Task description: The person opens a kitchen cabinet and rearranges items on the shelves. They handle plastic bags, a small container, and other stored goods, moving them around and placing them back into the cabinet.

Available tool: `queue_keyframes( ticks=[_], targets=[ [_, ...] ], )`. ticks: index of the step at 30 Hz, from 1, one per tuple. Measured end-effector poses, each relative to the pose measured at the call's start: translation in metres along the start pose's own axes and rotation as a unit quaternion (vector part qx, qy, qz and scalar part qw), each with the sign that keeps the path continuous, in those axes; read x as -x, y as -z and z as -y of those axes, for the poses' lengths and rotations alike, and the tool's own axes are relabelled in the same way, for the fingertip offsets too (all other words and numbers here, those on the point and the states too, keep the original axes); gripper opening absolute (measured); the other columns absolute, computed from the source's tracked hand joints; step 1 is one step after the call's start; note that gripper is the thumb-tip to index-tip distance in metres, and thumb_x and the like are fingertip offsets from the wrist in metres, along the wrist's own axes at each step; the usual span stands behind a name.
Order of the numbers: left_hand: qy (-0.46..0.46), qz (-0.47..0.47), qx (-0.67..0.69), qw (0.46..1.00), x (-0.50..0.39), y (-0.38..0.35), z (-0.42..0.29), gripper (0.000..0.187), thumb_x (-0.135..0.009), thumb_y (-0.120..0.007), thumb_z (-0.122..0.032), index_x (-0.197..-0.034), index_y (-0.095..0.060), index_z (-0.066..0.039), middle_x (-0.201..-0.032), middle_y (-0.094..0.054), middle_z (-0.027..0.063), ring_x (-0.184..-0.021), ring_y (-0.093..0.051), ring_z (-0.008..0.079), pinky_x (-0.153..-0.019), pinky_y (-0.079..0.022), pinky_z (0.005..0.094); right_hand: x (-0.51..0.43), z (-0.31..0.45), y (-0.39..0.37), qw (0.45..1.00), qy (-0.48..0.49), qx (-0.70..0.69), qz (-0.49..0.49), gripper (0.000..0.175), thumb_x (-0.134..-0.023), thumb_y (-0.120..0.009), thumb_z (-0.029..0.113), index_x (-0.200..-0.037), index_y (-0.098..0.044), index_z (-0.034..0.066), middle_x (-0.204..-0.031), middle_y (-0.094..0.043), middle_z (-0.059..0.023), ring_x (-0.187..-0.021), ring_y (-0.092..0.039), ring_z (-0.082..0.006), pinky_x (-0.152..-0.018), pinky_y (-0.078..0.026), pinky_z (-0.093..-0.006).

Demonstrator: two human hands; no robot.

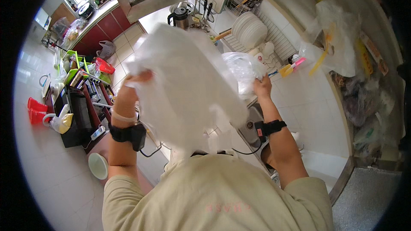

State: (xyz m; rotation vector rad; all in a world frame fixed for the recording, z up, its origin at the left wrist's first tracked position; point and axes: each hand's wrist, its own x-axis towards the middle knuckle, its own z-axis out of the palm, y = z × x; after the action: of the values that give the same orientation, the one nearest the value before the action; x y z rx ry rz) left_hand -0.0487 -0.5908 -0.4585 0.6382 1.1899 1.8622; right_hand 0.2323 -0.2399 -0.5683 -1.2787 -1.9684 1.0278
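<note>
A large white plastic bag (189, 86), blurred by motion, hangs in front of my chest and covers much of the view. My left hand (138, 78) grips its upper left edge, with the fingers partly hidden by the film. On the other side, my right hand (263, 86) is closed on a bunched, translucent plastic bag (242, 70). That bag is beside the dish rack (282, 41). Whether the two bags touch behind the white film cannot be seen. Each forearm wears a black strap with a small device.
Stacked white plates (249, 29) stand in the rack. An electric kettle (179, 17) is behind the white bag, and a steel sink (252, 125) lies under my right forearm. At left are a black microwave-like appliance (77, 112) and green baskets (72, 67). More plastic bags (340, 38) fill a shelf at right.
</note>
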Motion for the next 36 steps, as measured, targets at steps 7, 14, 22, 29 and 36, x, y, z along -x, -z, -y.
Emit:
queue_keyframes(
  ticks=[7, 14, 22, 29, 36],
  targets=[
    [-0.098, -0.114, -0.128, 0.98, -0.009, 0.03, 0.002, 0.041, -0.083, -0.069, -0.012, -0.122, -0.062, -0.001, -0.125, -0.06, 0.0134, -0.113, -0.059, 0.0239, -0.094, -0.049, 0.0363, 0.009, -0.034, -0.002, 0.995, -0.068, -0.034, -0.058, 0.06, -0.084, -0.056, 0.003, -0.142, -0.041, 0.0031, -0.126, -0.06, -0.0198, -0.112, -0.062, -0.0322, -0.092, -0.051, -0.0382],
    [-0.184, 0.02, -0.138, 0.973, -0.038, -0.068, 0.099, 0.028, -0.09, -0.062, -0.008, -0.117, -0.063, -0.002, -0.123, -0.06, 0.0102, -0.115, -0.057, 0.0234, -0.097, -0.047, 0.0355, 0.042, 0.065, -0.039, 0.878, -0.307, -0.348, 0.119, 0.049, -0.09, -0.058, 0.01, -0.137, -0.045, 0.0073, -0.13, -0.056, -0.0101, -0.107, -0.059, -0.0209, -0.084, -0.051, -0.0318],
    [-0.026, -0.046, -0.006, 0.999, -0.043, -0.14, 0.122, 0.023, -0.088, -0.063, -0.007, -0.11, -0.062, -0.003, -0.1, -0.065, 0.0033, -0.09, -0.058, 0.0127, -0.078, -0.05, 0.0316, 0.065, 0.086, 0.009, 0.657, -0.207, -0.587, 0.425, 0.056, -0.089, -0.067, 0.031, -0.134, -0.045, 0.0044, -0.121, -0.058, -0.0029, -0.109, -0.058, -0.0153, -0.087, -0.052, -0.0377],
    [-0.196, -0.053, -0.296, 0.933, -0.066, -0.199, 0.133, 0.034, -0.078, -0.063, -0.002, -0.112, -0.063, -0.002, -0.119, -0.058, 0.0199, -0.103, -0.057, 0.0388, -0.092, -0.046, 0.0442, 0.082, 0.094, 0.013, 0.877, -0.167, -0.377, 0.245, 0.056, -0.081, -0.075, 0.012, -0.131, -0.049, 0.0055, -0.121, -0.058, -0.0048, -0.107, -0.059, -0.0195, -0.085, -0.052, -0.0348],
    [-0.189, 0.127, -0.34, 0.913, -0.075, -0.214, 0.082, 0.049, -0.077, -0.073, -0.023, -0.118, -0.058, -0.001, -0.119, -0.055, 0.0235, -0.118, -0.047, 0.0407, -0.106, -0.034, 0.046, 0.076, 0.072, 0.038, 0.903, -0.137, -0.364, 0.183, 0.036, -0.091, -0.064, 0.018, -0.123, -0.056, 0.0037, -0.117, -0.058, -0.0055, -0.098, -0.06, -0.0165, -0.077, -0.052, -0.0292]
  ],
)
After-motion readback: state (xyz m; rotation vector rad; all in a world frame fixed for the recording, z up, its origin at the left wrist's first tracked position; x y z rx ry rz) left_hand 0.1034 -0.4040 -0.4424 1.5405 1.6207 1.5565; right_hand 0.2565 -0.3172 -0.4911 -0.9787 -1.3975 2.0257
